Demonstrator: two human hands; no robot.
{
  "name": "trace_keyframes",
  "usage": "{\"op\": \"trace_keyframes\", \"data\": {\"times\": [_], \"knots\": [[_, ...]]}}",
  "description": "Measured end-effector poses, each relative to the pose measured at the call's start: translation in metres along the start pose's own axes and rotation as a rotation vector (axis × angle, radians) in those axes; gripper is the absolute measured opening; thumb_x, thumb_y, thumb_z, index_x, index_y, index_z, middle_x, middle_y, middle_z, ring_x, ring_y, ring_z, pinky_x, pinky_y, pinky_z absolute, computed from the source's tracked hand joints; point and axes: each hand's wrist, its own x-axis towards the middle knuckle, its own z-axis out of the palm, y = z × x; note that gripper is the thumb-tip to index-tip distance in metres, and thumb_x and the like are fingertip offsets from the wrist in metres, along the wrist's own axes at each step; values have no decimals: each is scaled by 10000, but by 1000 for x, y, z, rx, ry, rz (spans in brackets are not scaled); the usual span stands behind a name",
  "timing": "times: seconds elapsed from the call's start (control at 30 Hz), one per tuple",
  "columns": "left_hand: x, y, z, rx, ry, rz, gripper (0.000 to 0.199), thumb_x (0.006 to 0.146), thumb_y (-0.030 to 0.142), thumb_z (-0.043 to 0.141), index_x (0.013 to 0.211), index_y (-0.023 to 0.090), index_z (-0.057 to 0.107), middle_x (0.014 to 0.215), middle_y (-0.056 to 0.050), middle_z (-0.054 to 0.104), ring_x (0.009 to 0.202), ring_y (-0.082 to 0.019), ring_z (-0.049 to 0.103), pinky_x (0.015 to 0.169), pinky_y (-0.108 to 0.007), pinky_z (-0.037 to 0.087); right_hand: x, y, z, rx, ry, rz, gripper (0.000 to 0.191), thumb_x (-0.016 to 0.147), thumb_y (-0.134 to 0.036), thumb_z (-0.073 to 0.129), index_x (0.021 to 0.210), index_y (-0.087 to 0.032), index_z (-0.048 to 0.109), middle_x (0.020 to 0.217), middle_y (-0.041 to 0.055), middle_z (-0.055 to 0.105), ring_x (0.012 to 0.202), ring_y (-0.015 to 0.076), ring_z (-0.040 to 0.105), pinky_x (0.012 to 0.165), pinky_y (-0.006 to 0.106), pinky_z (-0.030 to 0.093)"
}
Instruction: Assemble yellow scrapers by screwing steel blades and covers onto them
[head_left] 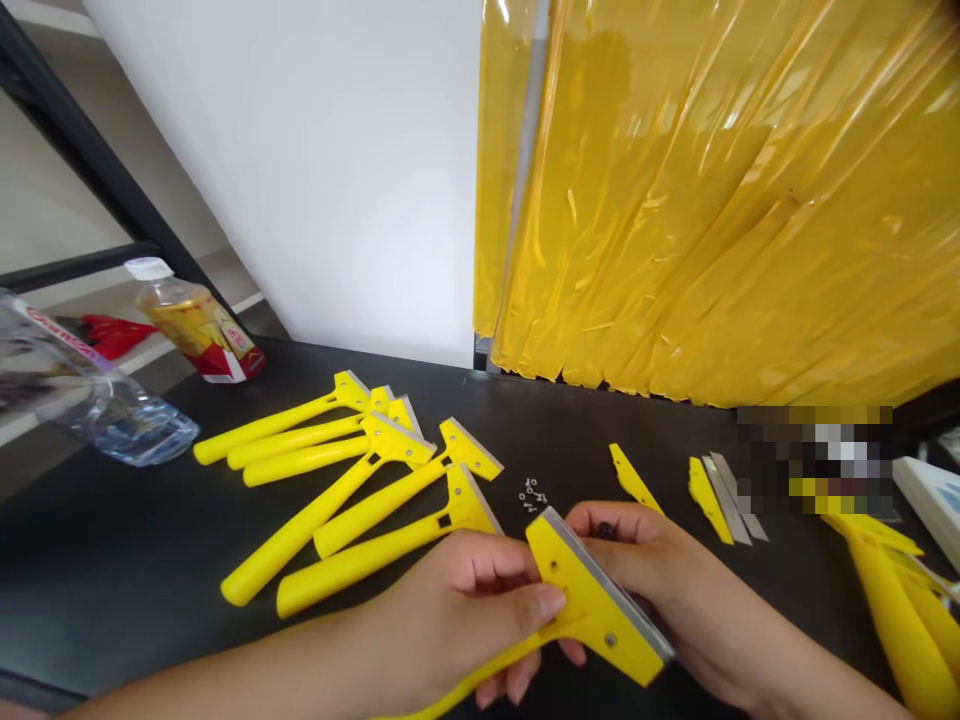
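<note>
Both my hands hold a yellow plastic scraper (592, 605) with a steel blade (607, 585) along its wide head. My left hand (457, 625) grips it near the neck, thumb pressed on the head. My right hand (637, 570) curls around the head's far side, with a small dark item (606, 530), perhaps a screw, at its fingers. Several finished-looking yellow scrapers (360, 480) lie left of my hands. Tiny metal parts (531, 495) sit just beyond them. Loose yellow head pieces (709, 500) and steel blades (731, 497) lie to the right.
The black table (112, 560) carries everything. More yellow scrapers (904, 620) pile at the lower right, near a white box (930, 505). A pixelated patch (814, 460) covers the far edge. Plastic bottles (199, 320) stand at the left. A yellow strip curtain (712, 200) hangs behind.
</note>
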Motion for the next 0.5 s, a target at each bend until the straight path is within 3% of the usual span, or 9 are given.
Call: {"op": "trace_keyframes", "data": {"times": [0.2,0.33,0.5], "knots": [[1,4,-9,12,-2,21,370,979,486,631,940,134,737,771,-65,686,535,-86,525,481,-179,428,-4,-1,-7,13,-45,-106,416,939,-568,641,898,-160,712,638,7,580,654,176,635,577,258,465],[3,5,-12,-17,-53,57,387,950,519,667,960,133,704,970,-123,756,541,-75,566,464,-167,440,-4,1,-10,70,-83,-63,390,921,-533,690,970,-150,743,598,-20,494,637,159,570,610,264,455],[6,3,-14,-22,-80,75,400,961,519,659,974,120,686,981,-136,765,526,-60,568,451,-146,446,3,10,-16,155,-104,-11,378,928,-511,687,923,-136,733,638,3,533,625,136,534,601,250,417]]}}
